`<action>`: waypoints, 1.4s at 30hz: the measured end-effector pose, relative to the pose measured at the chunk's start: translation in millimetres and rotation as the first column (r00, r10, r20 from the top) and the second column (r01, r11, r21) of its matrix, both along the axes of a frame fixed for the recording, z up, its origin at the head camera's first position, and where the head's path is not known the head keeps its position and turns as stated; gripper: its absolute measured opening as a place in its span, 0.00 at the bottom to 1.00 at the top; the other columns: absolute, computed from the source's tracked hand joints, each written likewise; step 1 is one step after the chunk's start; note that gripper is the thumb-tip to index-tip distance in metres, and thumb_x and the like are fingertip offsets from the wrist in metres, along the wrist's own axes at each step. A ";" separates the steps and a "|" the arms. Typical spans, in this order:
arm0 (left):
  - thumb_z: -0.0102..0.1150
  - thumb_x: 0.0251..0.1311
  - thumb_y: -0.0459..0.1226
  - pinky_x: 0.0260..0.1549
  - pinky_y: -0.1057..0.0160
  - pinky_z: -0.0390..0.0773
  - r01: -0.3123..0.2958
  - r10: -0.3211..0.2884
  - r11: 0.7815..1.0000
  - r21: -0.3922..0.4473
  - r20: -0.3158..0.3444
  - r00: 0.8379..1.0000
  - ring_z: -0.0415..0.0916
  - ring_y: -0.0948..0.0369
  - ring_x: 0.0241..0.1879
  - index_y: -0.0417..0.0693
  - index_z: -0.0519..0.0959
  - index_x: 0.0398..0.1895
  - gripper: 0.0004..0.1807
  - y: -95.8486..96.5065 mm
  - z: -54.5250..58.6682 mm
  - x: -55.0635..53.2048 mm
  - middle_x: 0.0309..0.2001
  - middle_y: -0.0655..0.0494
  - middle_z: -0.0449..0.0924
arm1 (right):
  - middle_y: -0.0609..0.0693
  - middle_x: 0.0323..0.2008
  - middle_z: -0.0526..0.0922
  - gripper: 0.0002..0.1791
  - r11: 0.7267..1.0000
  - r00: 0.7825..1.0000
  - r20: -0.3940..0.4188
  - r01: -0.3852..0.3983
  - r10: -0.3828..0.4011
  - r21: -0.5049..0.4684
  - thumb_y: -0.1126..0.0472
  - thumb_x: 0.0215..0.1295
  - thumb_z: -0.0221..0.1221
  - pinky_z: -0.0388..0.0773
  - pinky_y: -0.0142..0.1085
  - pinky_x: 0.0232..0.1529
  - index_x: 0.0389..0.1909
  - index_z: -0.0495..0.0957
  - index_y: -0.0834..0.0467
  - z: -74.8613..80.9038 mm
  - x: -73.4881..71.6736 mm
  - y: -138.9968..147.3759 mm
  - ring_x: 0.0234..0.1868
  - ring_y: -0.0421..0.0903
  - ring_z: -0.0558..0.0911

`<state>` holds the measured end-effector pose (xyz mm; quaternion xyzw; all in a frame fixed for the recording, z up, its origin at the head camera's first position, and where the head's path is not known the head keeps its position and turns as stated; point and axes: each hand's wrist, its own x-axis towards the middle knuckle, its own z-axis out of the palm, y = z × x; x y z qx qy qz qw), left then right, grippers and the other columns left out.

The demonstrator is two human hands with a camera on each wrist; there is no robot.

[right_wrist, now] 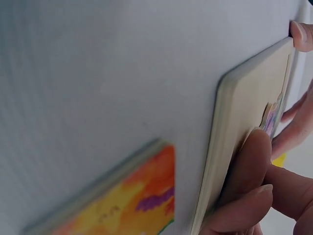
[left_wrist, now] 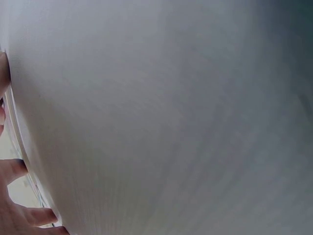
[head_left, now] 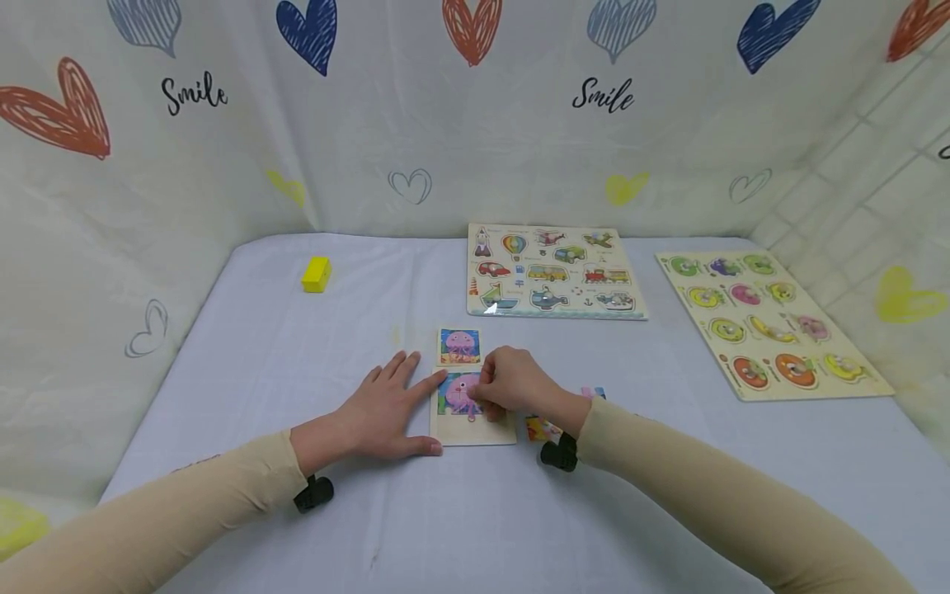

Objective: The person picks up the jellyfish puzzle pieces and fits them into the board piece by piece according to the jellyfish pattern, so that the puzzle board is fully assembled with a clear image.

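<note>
On the table lies a wooden puzzle board with a pink octopus picture partly laid in its upper part. Above it sits a small reference picture of the same octopus. My left hand rests with spread fingers along the board's left edge, index fingertip and thumb at its side. With curled fingers my right hand pinches at a puzzle piece on the right of the picture, mostly hidden by the fingers. A loose orange and yellow puzzle piece lies right of the board, under the right wrist.
Another loose pink and blue piece shows behind the right wrist. A vehicle puzzle board lies at the back, a fruit puzzle board at the right. A yellow block sits at the back left.
</note>
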<state>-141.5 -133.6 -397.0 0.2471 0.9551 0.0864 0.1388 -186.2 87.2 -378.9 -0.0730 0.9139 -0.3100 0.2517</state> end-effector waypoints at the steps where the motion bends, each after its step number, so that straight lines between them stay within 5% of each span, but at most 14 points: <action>1: 0.64 0.54 0.68 0.71 0.30 0.57 0.000 0.000 1.000 0.001 -0.001 1.000 0.45 0.35 0.80 0.58 0.57 0.81 0.55 -0.1 0.2 0.0 0.81 0.35 0.48 | 0.51 0.19 0.83 0.14 1.000 1.000 -0.003 0.000 0.000 -0.002 0.55 0.67 0.68 0.70 0.28 0.21 0.27 0.78 0.57 0.4 0.8 0.1 0.20 0.43 0.83; 11: 0.65 0.54 0.68 0.71 0.29 0.56 -0.002 0.002 1.000 0.011 0.011 1.000 0.45 0.35 0.80 0.58 0.57 0.81 0.54 0.0 1.7 0.9 0.81 0.34 0.48 | 0.50 0.20 0.84 0.12 0.999 1.000 -0.013 -0.026 0.026 -0.023 0.56 0.69 0.67 0.69 0.29 0.23 0.30 0.78 0.57 0.7 3.7 3.8 0.22 0.42 0.83; 21: 0.65 0.54 0.67 0.72 0.30 0.55 -0.014 0.014 1.000 0.006 0.021 1.000 0.43 0.35 0.80 0.58 0.56 0.82 0.55 -0.7 0.2 0.5 0.81 0.35 0.47 | 0.50 0.33 0.88 0.05 0.971 0.992 -0.043 -0.129 0.123 -0.202 0.63 0.75 0.58 0.83 0.33 0.37 0.45 0.80 0.61 4.1 3.8 37.4 0.33 0.42 0.87; 29: 0.65 0.55 0.67 0.72 0.30 0.55 -0.008 0.008 1.000 0.013 0.012 1.000 0.43 0.35 0.80 0.57 0.57 0.82 0.55 0.1 0.0 1.4 0.81 0.35 0.47 | 0.52 0.45 0.88 0.06 0.975 0.970 -0.215 -0.153 0.116 -0.161 0.64 0.73 0.60 0.84 0.40 0.50 0.47 0.82 0.59 9.5 5.5 84.4 0.45 0.46 0.85; 42: 0.65 0.55 0.66 0.72 0.29 0.55 0.001 -0.001 1.000 0.018 0.005 1.000 0.44 0.35 0.80 0.56 0.57 0.81 0.54 -2.5 -1.7 0.0 0.81 0.35 0.47 | 0.57 0.50 0.87 0.13 0.996 0.973 -0.231 -0.049 0.030 -0.075 0.64 0.71 0.62 0.81 0.51 0.57 0.53 0.82 0.62 5.9 9.0 151.2 0.51 0.51 0.84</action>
